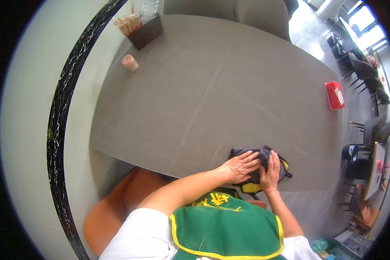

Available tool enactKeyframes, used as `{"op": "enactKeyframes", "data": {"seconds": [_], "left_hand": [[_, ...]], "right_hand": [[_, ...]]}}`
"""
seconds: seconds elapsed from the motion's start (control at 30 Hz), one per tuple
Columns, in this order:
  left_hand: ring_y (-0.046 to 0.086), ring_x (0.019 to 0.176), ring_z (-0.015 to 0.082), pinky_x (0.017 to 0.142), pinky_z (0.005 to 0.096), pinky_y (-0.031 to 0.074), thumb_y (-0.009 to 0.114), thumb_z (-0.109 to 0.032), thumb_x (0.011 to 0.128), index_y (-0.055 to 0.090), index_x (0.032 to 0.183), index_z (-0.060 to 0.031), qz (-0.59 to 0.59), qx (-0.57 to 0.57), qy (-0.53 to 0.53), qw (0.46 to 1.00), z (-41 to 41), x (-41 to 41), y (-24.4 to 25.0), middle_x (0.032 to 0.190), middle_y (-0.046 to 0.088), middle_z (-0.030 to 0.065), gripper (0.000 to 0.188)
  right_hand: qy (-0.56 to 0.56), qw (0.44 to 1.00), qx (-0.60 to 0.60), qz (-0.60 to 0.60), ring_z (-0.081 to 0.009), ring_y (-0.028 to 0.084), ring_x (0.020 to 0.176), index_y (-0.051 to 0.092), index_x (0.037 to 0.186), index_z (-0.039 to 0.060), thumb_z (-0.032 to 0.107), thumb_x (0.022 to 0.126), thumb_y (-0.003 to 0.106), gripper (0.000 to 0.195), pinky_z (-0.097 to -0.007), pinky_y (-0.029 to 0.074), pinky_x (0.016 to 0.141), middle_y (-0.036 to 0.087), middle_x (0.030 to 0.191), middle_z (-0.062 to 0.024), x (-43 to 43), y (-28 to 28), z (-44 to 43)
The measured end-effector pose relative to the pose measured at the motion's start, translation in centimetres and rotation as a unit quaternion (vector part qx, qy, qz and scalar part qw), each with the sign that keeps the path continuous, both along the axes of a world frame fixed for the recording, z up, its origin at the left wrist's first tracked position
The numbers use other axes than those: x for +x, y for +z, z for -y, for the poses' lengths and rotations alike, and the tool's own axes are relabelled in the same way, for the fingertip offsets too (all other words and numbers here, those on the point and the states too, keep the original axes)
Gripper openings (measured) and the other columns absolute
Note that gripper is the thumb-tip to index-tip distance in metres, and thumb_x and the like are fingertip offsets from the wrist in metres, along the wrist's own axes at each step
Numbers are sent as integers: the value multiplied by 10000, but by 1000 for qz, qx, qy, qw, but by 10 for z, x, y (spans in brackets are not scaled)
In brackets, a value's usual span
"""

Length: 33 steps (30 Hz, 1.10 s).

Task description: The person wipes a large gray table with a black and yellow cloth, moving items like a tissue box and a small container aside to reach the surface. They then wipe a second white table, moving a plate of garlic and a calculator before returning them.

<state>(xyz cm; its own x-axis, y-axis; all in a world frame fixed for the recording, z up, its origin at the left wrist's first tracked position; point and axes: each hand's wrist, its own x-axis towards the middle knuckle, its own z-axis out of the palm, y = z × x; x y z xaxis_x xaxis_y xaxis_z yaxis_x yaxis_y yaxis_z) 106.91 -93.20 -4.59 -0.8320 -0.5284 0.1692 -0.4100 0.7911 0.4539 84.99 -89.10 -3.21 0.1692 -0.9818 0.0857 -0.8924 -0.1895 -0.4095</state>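
Observation:
A dark grey cloth (254, 177) with yellow patches lies folded on the near right edge of the grey table (195, 97). Both of my hands press on it from above. My left hand (243, 167) rests flat on its left part with the fingers spread a little. On its right part lies my right hand (270, 171), fingers extended and close together, the thumb near my left fingertips. Whether either hand pinches a fold of the cloth cannot be told.
At the table's far left stand a dark box (148, 32) of wrapped sticks and clear plastic items, and a small pinkish jar (130, 63). A red tissue pack (335, 95) lies at the right edge. An orange chair (107, 211) is at the near left; a grey seat (227, 11) is beyond.

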Motion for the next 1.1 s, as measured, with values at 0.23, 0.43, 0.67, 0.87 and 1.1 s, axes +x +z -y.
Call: {"op": "enactKeyframes", "data": {"seconds": [0.23,0.43,0.67,0.87,1.1], "left_hand": [[269,1505,233,1249,466,145,643,-419,898,470,1475,-177,-11,-11,54,998,13,31,1,1605,354,33,649],[285,1499,198,1252,457,127,633,-389,911,453,1492,-224,70,-24,103,992,16,171,5,1606,356,-1,630],[360,1463,197,1234,454,200,583,-228,930,429,1502,-258,136,-10,191,972,-12,394,27,1589,391,-7,594],[397,1434,246,1184,448,313,564,-65,852,549,1404,-198,232,21,365,901,-51,534,60,1559,424,35,568],[200,1452,523,1187,601,174,600,-351,919,281,1489,72,71,73,760,642,-56,455,16,1565,225,332,778]], "right_hand": [[-194,980,-9,-47,-413,266,1473,314,1547,50,359,953,622,737,-492,187,1213,311,1589,-220,5,-13,33],[56,995,22,-76,-458,277,1445,448,1475,116,276,871,711,678,-545,259,1167,324,1576,-211,108,21,17],[288,954,25,-81,-410,436,1234,508,1412,111,442,803,744,732,-517,423,958,393,1459,-233,298,35,71],[450,891,56,0,-385,506,1143,517,1388,45,344,891,684,603,-448,465,986,431,1390,-289,473,38,94],[510,857,76,7,-372,555,1029,568,1204,9,195,774,752,503,-430,528,861,485,1230,-235,527,37,101]]}}
